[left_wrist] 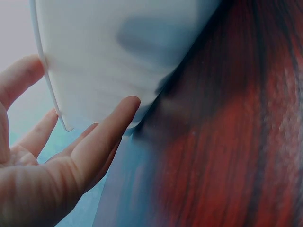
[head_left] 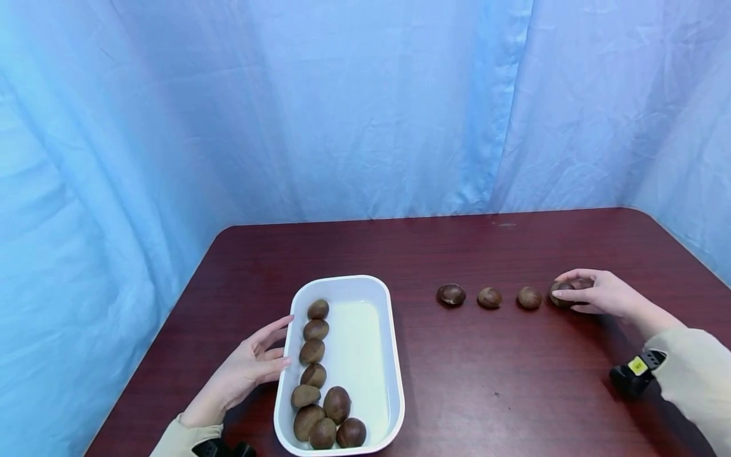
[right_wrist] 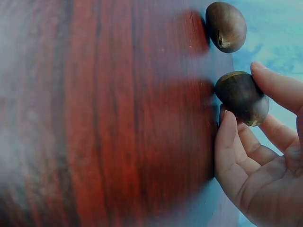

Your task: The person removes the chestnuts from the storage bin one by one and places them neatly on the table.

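At the right end of a short row on the table, my right hand (head_left: 606, 294) pinches a brown chestnut (right_wrist: 242, 98) between thumb and fingers; it touches or nearly touches the tabletop. Beside it lie further chestnuts, the nearest (head_left: 529, 298) just to its left. My left hand (head_left: 247, 368) rests its fairly straight fingertips against the left side and rim of a white plastic tray (head_left: 397, 387). Inside the tray, several chestnuts (head_left: 311, 351) line its left wall and cluster in the near left corner. From the left wrist, only the tray's outer wall shows.
Two more chestnuts, one dark and glossy (head_left: 451, 294) and one smaller (head_left: 489, 298), continue the row toward the tray. The dark red wooden table (head_left: 457, 381) ends at a rounded back edge, with blue cloth (head_left: 365, 114) hanging behind and at the sides.
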`<action>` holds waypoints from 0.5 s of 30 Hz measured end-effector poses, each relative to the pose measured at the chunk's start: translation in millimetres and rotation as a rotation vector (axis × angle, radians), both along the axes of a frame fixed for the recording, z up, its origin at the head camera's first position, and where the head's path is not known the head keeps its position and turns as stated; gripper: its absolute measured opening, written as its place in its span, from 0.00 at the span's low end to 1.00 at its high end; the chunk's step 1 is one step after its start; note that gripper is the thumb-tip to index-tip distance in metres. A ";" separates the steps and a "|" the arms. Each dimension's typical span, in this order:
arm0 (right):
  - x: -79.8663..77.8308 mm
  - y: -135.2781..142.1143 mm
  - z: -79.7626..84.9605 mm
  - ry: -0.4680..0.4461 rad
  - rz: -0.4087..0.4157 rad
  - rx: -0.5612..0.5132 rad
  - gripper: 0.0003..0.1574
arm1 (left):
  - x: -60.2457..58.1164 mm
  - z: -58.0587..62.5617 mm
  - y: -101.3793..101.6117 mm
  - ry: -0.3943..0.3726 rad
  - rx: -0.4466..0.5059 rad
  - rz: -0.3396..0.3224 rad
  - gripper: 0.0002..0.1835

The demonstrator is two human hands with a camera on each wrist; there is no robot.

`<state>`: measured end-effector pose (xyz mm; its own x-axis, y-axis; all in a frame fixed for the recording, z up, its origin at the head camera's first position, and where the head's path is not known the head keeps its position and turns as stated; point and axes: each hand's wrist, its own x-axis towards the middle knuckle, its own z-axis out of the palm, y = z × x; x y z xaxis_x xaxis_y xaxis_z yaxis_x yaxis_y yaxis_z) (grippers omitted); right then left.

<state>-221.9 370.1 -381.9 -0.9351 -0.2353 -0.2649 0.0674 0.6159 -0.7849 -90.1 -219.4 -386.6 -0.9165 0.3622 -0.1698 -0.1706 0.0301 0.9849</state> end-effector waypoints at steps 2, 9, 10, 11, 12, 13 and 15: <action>-0.3 -0.4 0.2 -0.001 0.007 0.010 0.34 | 0.1 0.4 0.3 -0.002 -0.003 0.002 0.42; -1.1 3.7 -1.5 -0.013 -0.003 0.024 0.35 | 1.4 2.6 1.2 -0.011 -0.022 0.004 0.42; -1.2 4.9 -1.8 -0.012 -0.009 0.028 0.36 | 1.7 3.0 1.3 -0.012 -0.024 0.004 0.42; -1.3 6.4 -2.1 -0.011 -0.013 0.034 0.36 | 1.8 3.3 1.3 -0.012 -0.026 0.004 0.42; -1.5 8.2 -2.5 -0.008 -0.012 0.039 0.36 | 1.9 3.6 1.5 -0.011 -0.031 0.006 0.42; -1.6 9.6 -2.7 -0.007 -0.015 0.045 0.36 | 2.0 3.9 1.7 -0.010 -0.036 0.008 0.42; -1.6 12.2 -3.1 -0.006 -0.019 0.056 0.37 | 1.9 4.0 1.8 -0.011 -0.036 0.009 0.42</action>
<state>-223.5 382.2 -384.9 -0.9377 -0.2015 -0.2829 0.0845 0.6577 -0.7485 -88.2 -217.7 -382.6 -0.9175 0.3477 -0.1929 -0.1822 0.0636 0.9812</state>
